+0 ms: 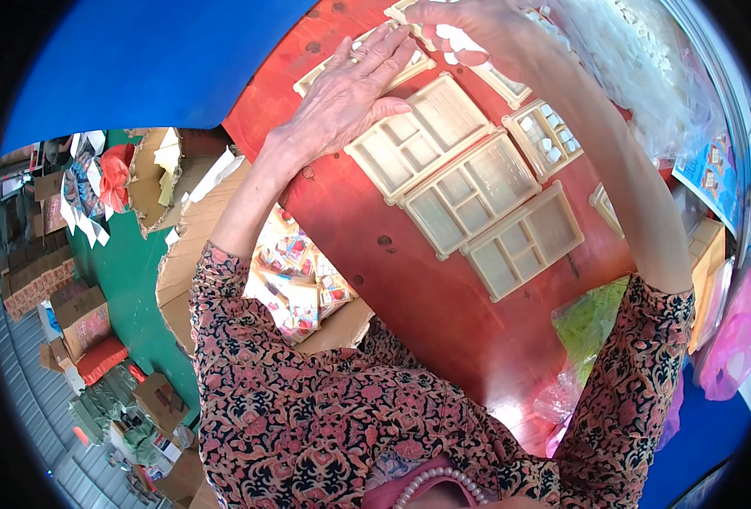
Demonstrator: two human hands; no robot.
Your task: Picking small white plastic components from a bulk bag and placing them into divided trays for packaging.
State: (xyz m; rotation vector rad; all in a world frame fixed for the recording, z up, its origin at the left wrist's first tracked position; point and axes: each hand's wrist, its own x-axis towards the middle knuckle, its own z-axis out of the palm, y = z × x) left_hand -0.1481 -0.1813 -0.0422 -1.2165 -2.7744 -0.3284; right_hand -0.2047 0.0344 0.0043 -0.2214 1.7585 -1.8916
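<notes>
My left hand lies flat with its fingers stretched over a cream plastic tray, partly hiding it and the white pieces in it. My right hand is curled round several small white pieces, above another tray at the far edge. Nearer to me, three divided cream trays sit side by side in a slanting row: the first, the second and the third. Their compartments hold no pieces. Beside my right forearm, a smaller tray has several white pieces in it.
The trays are on a red table. A large clear bag of white pieces covers its far right. A carton of small printed packets stands at the near left edge. A green bag and a pink plastic bag are on the right.
</notes>
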